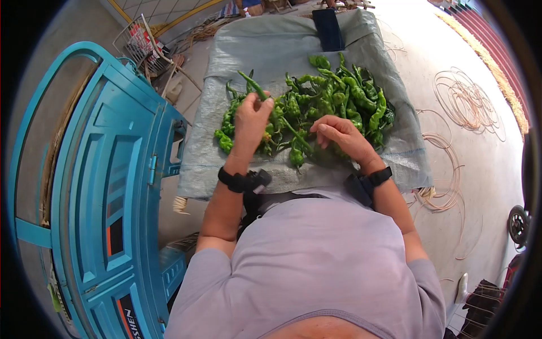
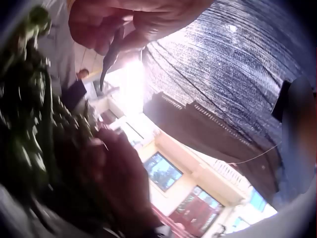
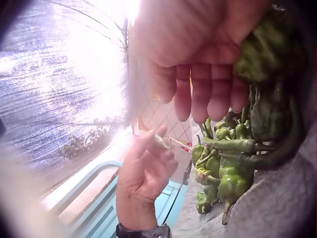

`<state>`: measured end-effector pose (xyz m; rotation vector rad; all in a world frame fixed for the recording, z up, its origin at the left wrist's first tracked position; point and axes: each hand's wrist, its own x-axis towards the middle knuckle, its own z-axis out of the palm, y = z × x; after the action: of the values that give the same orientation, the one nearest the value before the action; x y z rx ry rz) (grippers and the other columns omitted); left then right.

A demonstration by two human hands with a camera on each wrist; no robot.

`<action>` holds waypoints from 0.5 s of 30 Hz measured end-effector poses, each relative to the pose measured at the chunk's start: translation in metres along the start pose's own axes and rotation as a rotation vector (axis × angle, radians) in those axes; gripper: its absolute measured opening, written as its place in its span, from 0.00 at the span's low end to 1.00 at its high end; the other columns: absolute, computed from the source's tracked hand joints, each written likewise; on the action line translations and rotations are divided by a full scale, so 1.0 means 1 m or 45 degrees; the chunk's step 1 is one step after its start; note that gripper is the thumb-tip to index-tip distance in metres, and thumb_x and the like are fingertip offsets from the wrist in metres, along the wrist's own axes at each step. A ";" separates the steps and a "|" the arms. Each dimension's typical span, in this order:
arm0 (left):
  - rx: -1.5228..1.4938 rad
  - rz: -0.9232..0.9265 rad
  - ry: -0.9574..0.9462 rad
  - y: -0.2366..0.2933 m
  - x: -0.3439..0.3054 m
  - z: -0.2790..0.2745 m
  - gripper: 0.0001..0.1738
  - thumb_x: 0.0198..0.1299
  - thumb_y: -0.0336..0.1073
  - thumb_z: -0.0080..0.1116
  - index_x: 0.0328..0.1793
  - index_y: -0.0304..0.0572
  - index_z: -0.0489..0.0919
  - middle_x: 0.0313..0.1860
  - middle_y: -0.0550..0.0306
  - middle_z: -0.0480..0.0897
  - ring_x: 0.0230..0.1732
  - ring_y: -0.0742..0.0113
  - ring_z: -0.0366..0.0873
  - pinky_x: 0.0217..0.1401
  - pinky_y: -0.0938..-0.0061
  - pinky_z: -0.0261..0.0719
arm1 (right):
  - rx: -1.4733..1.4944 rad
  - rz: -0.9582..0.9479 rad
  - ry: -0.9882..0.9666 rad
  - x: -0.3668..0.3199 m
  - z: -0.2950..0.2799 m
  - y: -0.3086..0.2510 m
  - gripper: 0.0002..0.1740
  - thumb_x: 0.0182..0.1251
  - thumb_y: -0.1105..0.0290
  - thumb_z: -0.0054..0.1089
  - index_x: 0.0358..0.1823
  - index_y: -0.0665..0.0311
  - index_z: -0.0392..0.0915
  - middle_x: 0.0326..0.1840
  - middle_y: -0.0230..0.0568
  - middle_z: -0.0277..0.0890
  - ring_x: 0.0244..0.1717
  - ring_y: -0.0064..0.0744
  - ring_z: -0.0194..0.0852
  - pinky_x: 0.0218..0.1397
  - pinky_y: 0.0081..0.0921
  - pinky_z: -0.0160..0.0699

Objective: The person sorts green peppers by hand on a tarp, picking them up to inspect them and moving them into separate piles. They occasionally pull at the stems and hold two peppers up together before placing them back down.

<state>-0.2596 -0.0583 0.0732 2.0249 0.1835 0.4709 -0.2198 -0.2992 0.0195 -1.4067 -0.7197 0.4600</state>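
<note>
My left hand (image 1: 252, 125) pinches a long green chili pepper (image 1: 252, 85) between thumb and fingers, above the left part of a pepper heap. The left wrist view shows a thin, darkened end of this chili (image 2: 110, 57) hanging below the fingers (image 2: 166, 22). My right hand (image 1: 341, 137) hovers at the near side of the heap of green peppers (image 1: 361, 99), loosely bent and holding nothing. Its fingers (image 3: 200, 91) hang side by side in the right wrist view, close to a large wrinkled pepper (image 3: 270, 47). Some peppers below the hands are hidden.
A grey woven sheet (image 1: 243, 53) covers the table under the peppers, with a dark flat object (image 1: 328, 29) at its far edge. Blue vehicle panels (image 1: 113, 169) stand close on the left. Coiled cords (image 1: 468, 104) lie on the floor to the right.
</note>
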 end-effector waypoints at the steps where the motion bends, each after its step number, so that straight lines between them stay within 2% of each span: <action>1: 0.310 0.099 0.133 -0.009 0.005 -0.006 0.19 0.68 0.38 0.58 0.59 0.35 0.76 0.34 0.58 0.79 0.34 0.67 0.78 0.43 0.71 0.78 | 0.003 0.010 -0.009 0.001 -0.001 0.001 0.16 0.78 0.61 0.50 0.47 0.66 0.80 0.33 0.29 0.77 0.35 0.17 0.74 0.43 0.19 0.76; 2: 0.618 0.202 0.268 -0.015 0.008 -0.009 0.20 0.67 0.38 0.59 0.60 0.35 0.76 0.33 0.56 0.79 0.35 0.64 0.78 0.43 0.68 0.78 | 0.005 0.019 -0.019 0.001 -0.001 0.002 0.15 0.77 0.61 0.51 0.47 0.66 0.80 0.33 0.29 0.77 0.35 0.17 0.74 0.43 0.19 0.76; 5: 0.670 0.402 0.337 -0.019 0.008 -0.009 0.23 0.63 0.39 0.62 0.62 0.37 0.75 0.36 0.51 0.80 0.42 0.58 0.77 0.47 0.63 0.77 | 0.009 0.015 -0.014 0.001 -0.001 0.002 0.15 0.76 0.61 0.53 0.47 0.66 0.80 0.34 0.28 0.77 0.35 0.17 0.74 0.43 0.18 0.76; 6: 0.527 0.292 0.091 -0.013 0.008 -0.008 0.20 0.61 0.38 0.63 0.59 0.42 0.78 0.39 0.52 0.82 0.48 0.58 0.76 0.52 0.62 0.75 | 0.011 0.018 -0.008 0.001 0.000 0.001 0.15 0.76 0.61 0.53 0.47 0.66 0.80 0.34 0.28 0.77 0.35 0.17 0.74 0.43 0.18 0.76; 9: 0.752 0.691 -0.210 -0.016 0.020 0.010 0.17 0.59 0.37 0.64 0.54 0.46 0.81 0.41 0.53 0.83 0.50 0.55 0.75 0.57 0.61 0.73 | 0.002 0.028 -0.007 0.000 0.000 -0.001 0.15 0.75 0.60 0.54 0.47 0.65 0.80 0.34 0.27 0.77 0.35 0.16 0.74 0.43 0.18 0.75; 10: 0.722 0.820 -0.193 -0.018 0.024 0.021 0.15 0.57 0.38 0.65 0.50 0.49 0.84 0.41 0.54 0.83 0.50 0.53 0.75 0.58 0.59 0.72 | -0.007 0.024 -0.006 0.000 0.000 0.000 0.15 0.75 0.60 0.55 0.47 0.64 0.80 0.34 0.27 0.77 0.34 0.16 0.74 0.42 0.17 0.75; 13: 1.085 0.789 -0.213 -0.018 0.033 0.045 0.17 0.57 0.44 0.66 0.51 0.50 0.83 0.42 0.53 0.84 0.51 0.53 0.75 0.57 0.58 0.72 | 0.004 0.021 -0.006 0.000 -0.001 0.000 0.15 0.75 0.59 0.55 0.48 0.63 0.81 0.34 0.26 0.77 0.35 0.16 0.74 0.42 0.17 0.74; 14: 1.234 0.685 -0.261 -0.020 0.038 0.052 0.20 0.56 0.49 0.66 0.52 0.51 0.83 0.43 0.52 0.84 0.53 0.52 0.75 0.57 0.57 0.72 | 0.016 0.023 -0.005 0.000 -0.001 0.000 0.15 0.75 0.59 0.55 0.48 0.63 0.81 0.34 0.26 0.77 0.35 0.16 0.74 0.42 0.17 0.74; 15: 1.268 0.663 -0.275 -0.021 0.041 0.058 0.21 0.55 0.50 0.67 0.52 0.52 0.83 0.42 0.52 0.84 0.53 0.51 0.74 0.57 0.57 0.72 | 0.017 0.020 -0.013 0.000 -0.002 0.001 0.15 0.75 0.59 0.55 0.48 0.63 0.81 0.34 0.26 0.77 0.35 0.16 0.74 0.42 0.17 0.74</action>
<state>-0.1977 -0.0818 0.0405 3.1051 -0.3240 0.5271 -0.2180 -0.3005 0.0186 -1.3993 -0.7127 0.4838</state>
